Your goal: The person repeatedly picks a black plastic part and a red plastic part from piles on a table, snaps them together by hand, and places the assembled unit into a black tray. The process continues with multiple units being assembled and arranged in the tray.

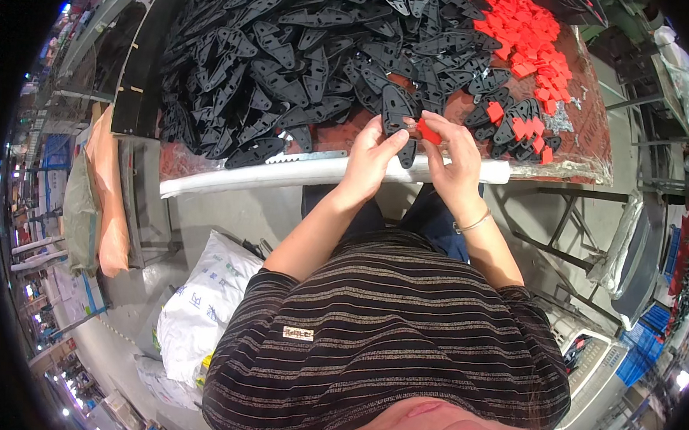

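Observation:
My left hand (373, 156) is closed on a flat black plastic part (397, 107) with a tapered, rounded outline and holes in it. Pinched in my right hand (458, 160) is a small red plastic piece (428, 131), right beside the black part's edge. Both hands are over the table's front edge. A large heap of similar black parts (283, 48) covers the table ahead and to the left. Loose red pieces (525, 37) lie piled at the far right. Nearer on the right, a small group of black parts with red pieces on them (524, 129) lies together.
White padding (253, 181) runs along the front edge of the reddish-brown table (594, 127). A white woven sack (207, 309) stands on the floor at my left. Metal table legs (562, 226) and a pale plastic crate (597, 368) are at my right.

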### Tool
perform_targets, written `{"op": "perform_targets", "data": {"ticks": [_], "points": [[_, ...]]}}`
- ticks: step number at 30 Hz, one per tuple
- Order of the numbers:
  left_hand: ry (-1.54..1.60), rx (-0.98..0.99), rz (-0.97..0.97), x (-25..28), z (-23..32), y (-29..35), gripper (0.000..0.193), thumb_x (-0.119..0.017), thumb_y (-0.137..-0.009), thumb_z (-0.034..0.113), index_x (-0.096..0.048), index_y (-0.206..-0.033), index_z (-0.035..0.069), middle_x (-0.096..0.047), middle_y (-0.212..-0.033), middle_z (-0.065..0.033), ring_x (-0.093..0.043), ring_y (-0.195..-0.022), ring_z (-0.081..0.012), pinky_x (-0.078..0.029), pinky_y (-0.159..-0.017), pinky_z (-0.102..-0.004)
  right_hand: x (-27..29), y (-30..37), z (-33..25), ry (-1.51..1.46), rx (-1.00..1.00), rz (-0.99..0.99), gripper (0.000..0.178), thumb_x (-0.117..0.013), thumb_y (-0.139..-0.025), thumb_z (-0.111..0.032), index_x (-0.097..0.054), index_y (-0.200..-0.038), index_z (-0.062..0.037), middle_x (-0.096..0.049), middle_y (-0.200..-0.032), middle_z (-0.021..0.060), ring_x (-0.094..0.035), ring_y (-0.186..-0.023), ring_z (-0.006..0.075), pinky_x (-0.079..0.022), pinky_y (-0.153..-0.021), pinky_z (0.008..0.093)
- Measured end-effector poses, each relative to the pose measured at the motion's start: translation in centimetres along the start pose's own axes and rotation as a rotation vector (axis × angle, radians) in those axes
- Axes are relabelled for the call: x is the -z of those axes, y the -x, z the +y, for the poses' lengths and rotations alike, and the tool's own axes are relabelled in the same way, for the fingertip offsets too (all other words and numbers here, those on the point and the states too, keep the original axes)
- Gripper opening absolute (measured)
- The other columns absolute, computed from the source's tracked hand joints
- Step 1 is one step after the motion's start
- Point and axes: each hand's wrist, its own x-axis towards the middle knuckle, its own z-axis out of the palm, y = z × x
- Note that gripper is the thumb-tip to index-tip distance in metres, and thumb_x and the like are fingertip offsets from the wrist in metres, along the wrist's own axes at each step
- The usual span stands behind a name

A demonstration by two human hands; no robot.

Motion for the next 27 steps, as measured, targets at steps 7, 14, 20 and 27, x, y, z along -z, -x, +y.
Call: {"op": "perform_targets", "data": {"ticks": [7, 14, 20, 27], "points": [[0.316, 0.183, -0.015, 0.3, 0.6, 0.0, 0.021, -0.055, -0.093, 0.017, -0.058, -0.107, 0.002, -0.06, -0.102, -0.0044, -0.057, -0.097, -0.0131, -0.046, -0.086, -0.029, -0.3, 0.7, 0.0, -0.288, -0.138, 0.018, 0.036, -0.066, -0.074, 0.005, -0.055, -0.107, -0.0031, -0.061, -0.115, 0.0114, -0.06, -0.1, 0.0228, -0.05, -0.08, 0.0294], [0.46, 0.352, 0.033, 0.0, 1.1, 0.1, 0.021, -0.054, -0.093, 0.018, -0.058, -0.108, 0.004, -0.061, -0.101, -0.0025, -0.058, -0.093, -0.0109, -0.047, -0.082, -0.0259, -0.7, 1.1, -0.3, -0.481, -0.198, 0.075, 0.036, -0.067, -0.075, 0.006, -0.054, -0.107, -0.002, -0.061, -0.116, 0.0131, -0.062, -0.1, 0.0212, -0.052, -0.079, 0.0284], [0.205, 0.188, 0.012, -0.3, 0.4, 0.1, 0.021, -0.056, -0.093, 0.017, -0.055, -0.109, 0.003, -0.06, -0.1, -0.0015, -0.055, -0.089, -0.0072, -0.045, -0.077, -0.0233, -0.2, 0.7, -1.0, -0.224, -0.135, 0.051, 0.035, -0.069, -0.073, 0.005, -0.056, -0.105, -0.002, -0.064, -0.112, 0.0116, -0.064, -0.097, 0.0226, -0.053, -0.08, 0.0292], [0.1, 0.164, -0.017, -0.4, 0.2, 0.3, 0.023, -0.058, -0.092, 0.016, -0.054, -0.11, 0.003, -0.059, -0.098, -0.0003, -0.053, -0.086, -0.0046, -0.043, -0.073, -0.0209, 0.2, 0.9, -1.0, -0.39, -0.198, -0.07, 0.05, -0.07, -0.074, 0.0, -0.05, -0.119, -0.003, -0.058, -0.121, 0.0119, -0.058, -0.107, 0.0219, -0.048, -0.088, 0.0318]]}}
